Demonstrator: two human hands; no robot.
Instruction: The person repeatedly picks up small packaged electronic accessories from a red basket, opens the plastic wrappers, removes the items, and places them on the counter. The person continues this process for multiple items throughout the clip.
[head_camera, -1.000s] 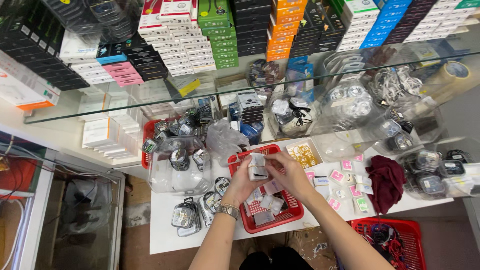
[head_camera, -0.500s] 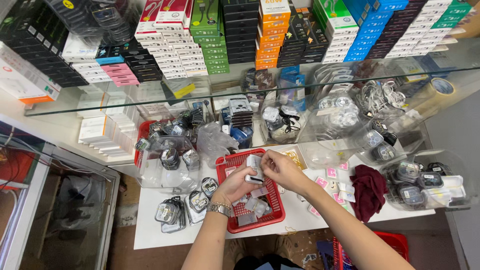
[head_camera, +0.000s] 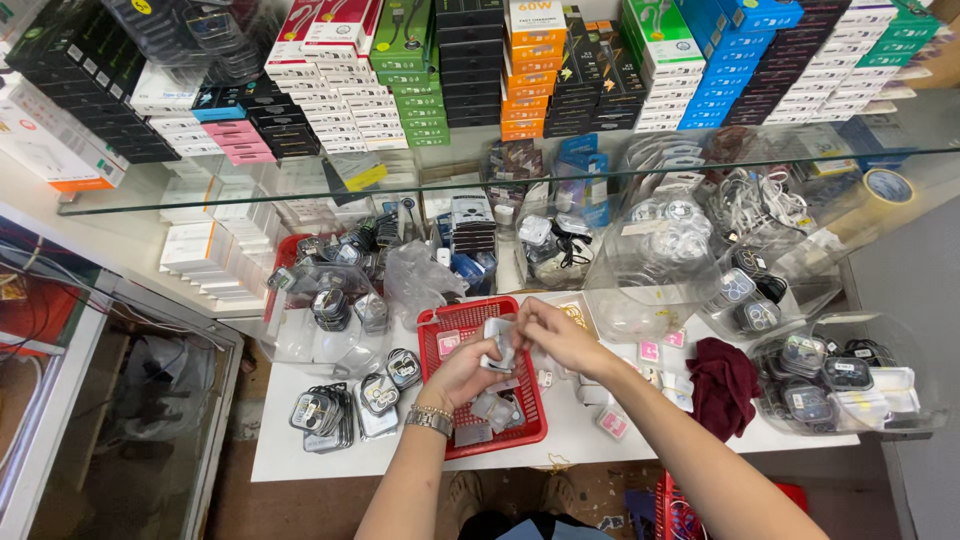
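My left hand, with a metal watch on its wrist, and my right hand meet over a red plastic basket on the white table. Both hands grip one small clear plastic packet with something white inside. Several more small clear packets lie in the basket under my hands.
Round clear-packed items lie left of the basket. A dark red cloth and small pink packets sit to the right. Clear bags of cables and earphones crowd the back under a glass shelf stacked with coloured boxes. Another red basket stands below.
The view has swung a little, so the basket sits more to the left. My hands stay together over it, still working the same small packet, now lower and closer to the basket.
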